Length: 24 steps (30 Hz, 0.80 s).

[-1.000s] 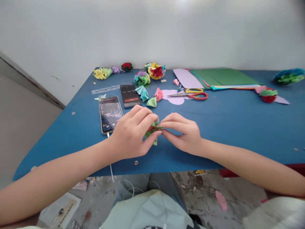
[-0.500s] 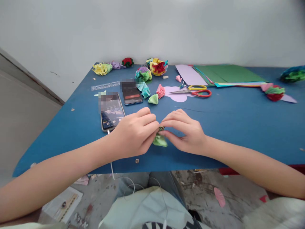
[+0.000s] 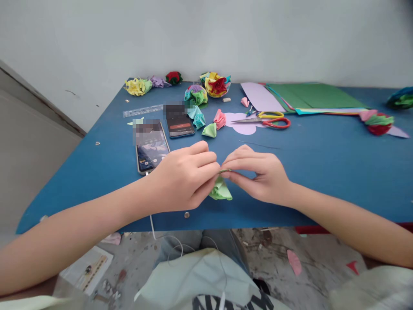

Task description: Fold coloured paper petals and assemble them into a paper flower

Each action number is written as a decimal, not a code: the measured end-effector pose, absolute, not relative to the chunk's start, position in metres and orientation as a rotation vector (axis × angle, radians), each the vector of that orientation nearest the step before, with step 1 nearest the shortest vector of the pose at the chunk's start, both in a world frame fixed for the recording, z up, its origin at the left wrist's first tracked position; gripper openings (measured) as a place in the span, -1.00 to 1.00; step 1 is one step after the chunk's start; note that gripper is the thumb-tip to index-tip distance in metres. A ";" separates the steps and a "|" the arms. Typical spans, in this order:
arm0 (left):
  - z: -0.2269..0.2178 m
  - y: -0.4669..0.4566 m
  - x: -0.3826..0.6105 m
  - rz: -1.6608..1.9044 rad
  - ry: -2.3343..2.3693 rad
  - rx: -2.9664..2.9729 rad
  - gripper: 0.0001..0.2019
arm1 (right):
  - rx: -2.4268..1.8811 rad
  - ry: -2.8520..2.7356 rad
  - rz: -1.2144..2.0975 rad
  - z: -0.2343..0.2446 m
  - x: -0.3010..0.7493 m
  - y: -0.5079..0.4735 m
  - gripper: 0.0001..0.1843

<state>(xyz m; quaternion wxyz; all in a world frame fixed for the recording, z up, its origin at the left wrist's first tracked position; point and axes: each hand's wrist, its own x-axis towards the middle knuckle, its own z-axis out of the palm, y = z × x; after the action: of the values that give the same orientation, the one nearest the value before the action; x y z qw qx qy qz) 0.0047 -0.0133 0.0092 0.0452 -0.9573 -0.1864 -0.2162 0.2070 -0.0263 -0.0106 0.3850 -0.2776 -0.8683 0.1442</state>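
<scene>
Both my hands meet over the near middle of the blue table (image 3: 322, 163). My left hand (image 3: 182, 178) pinches a small light-green folded paper piece (image 3: 221, 190), which fans out below the fingertips. My right hand (image 3: 261, 172) pinches the same piece from the right, fingertips touching those of the left. A thin dark bit shows between the fingertips; I cannot make out what it is. Two phones (image 3: 150, 146) (image 3: 179, 120) lie just beyond my left hand.
Small folded paper pieces (image 3: 210, 130) and crumpled paper flowers (image 3: 217, 85) sit further back. Red and yellow scissors (image 3: 269, 122) lie on a lilac cut-out. Coloured paper sheets (image 3: 309, 98) are stacked at the back right, a clear ruler (image 3: 142, 111) at the back left. More flowers (image 3: 377, 122) lie at the right.
The green piece has turned and now hangs below the fingertips as a fan; both hands have risen slightly in view. The head camera has tilted a little.
</scene>
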 end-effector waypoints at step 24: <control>0.004 -0.011 0.006 -0.718 -0.489 -2.681 -0.74 | -0.660 -2.295 0.191 -0.014 0.211 -0.028 -0.75</control>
<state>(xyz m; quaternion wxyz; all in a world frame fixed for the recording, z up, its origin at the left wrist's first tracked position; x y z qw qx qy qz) 0.0062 -0.0114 0.0044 0.1609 -0.9389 -0.1713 -0.2515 0.2115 -0.0277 -0.0136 0.3646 -0.2564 -0.8921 0.0741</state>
